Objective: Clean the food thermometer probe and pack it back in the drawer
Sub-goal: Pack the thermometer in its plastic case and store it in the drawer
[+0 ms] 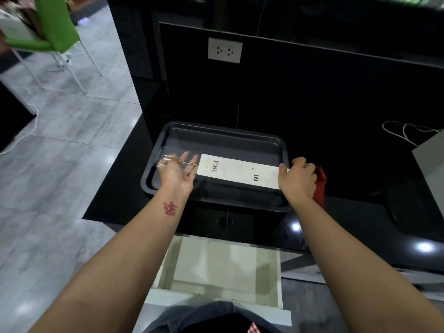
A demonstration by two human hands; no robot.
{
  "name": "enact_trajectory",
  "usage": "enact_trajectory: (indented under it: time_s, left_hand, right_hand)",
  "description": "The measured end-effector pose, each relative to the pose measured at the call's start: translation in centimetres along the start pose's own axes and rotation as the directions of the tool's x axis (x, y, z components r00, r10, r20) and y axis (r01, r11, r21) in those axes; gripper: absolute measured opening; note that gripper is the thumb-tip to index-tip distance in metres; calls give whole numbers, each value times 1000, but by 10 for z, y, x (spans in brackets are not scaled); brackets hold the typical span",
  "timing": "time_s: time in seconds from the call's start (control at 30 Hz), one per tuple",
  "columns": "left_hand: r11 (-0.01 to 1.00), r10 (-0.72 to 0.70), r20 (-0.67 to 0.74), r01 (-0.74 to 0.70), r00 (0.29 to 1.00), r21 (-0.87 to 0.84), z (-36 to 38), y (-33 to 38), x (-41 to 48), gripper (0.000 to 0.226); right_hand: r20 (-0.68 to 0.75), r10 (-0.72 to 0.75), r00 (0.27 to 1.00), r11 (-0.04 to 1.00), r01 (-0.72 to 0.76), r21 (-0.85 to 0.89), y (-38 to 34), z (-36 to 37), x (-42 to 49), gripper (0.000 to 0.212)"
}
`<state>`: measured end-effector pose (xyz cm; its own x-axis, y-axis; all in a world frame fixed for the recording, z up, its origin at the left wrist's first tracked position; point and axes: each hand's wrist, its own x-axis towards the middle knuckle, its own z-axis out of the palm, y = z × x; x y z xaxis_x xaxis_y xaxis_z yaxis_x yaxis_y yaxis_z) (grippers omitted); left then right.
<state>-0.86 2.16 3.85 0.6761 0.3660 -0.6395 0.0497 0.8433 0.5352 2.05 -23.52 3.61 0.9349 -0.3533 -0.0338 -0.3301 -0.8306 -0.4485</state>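
Observation:
Over a dark grey tray (217, 131) on the black counter, I hold a long thermometer package level between both hands. Its right part is a white card insert (237, 169) with barcodes; its left part is a clear plastic sleeve (179, 155). My left hand (176, 170) grips the clear end, fingers showing through the plastic. My right hand (298, 175) is closed on the white card's right end. The probe itself is not distinguishable inside the package. Below the counter edge, a white drawer (221, 267) stands pulled out, with nothing visible inside.
A red cloth (320, 186) lies on the counter just behind my right hand. A grey box (430, 162) and white cable (406, 131) sit at the right. A wall socket (225, 50) is on the black backsplash. A green chair (52, 27) stands on the tiled floor, left.

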Motion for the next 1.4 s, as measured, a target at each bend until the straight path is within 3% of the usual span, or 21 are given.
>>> enact_trajectory:
  time_s: [0.13, 0.23, 0.3, 0.5, 0.7, 0.8, 0.93, 1.07, 1.27, 1.4]
  left_hand:
    - [991, 28, -18, -25, 999, 130, -3, -2, 3, 18]
    - [987, 78, 87, -89, 993, 131, -9, 2, 2, 63]
    - [982, 85, 154, -108, 984, 152, -12, 6, 0, 74]
    - [994, -7, 248, -20, 969, 106, -16, 7, -1, 24]
    - [996, -62, 264, 43, 962, 75, -17, 1, 2, 54]
    - [993, -89, 276, 65, 957, 94, -14, -2, -2, 55]
    - [986, -84, 305, 34, 948, 164, -12, -6, -7, 32]
    - [992, -49, 267, 14, 963, 129, -6, -6, -7, 53]
    - [989, -14, 109, -2, 994, 148, 2, -4, -8, 28]
    - [985, 15, 79, -28, 997, 168, 2, -3, -7, 29]
  right_hand:
    - [-16, -38, 999, 999, 39, 31, -6, -1, 0, 40]
    - [-27, -49, 998, 997, 50, 60, -8, -4, 1, 38]
    - [-27, -55, 998, 995, 57, 79, -8, -4, 1, 36]
    - [19, -56, 998, 979, 51, 199, -12, 0, 0, 31]
    - [12, -66, 998, 960, 60, 273, -17, -2, -5, 26]
    - [17, -69, 997, 959, 62, 276, -20, -3, -6, 26]
    - [14, -53, 999, 964, 47, 263, -17, -3, -8, 23]
    - [59, -42, 997, 960, 24, 279, -15, -1, -10, 27]
    - [319, -150, 936, 981, 101, 167, -19, 7, -8, 41]
    - [376, -203, 904, 960, 260, -107, -24, 4, -13, 56]
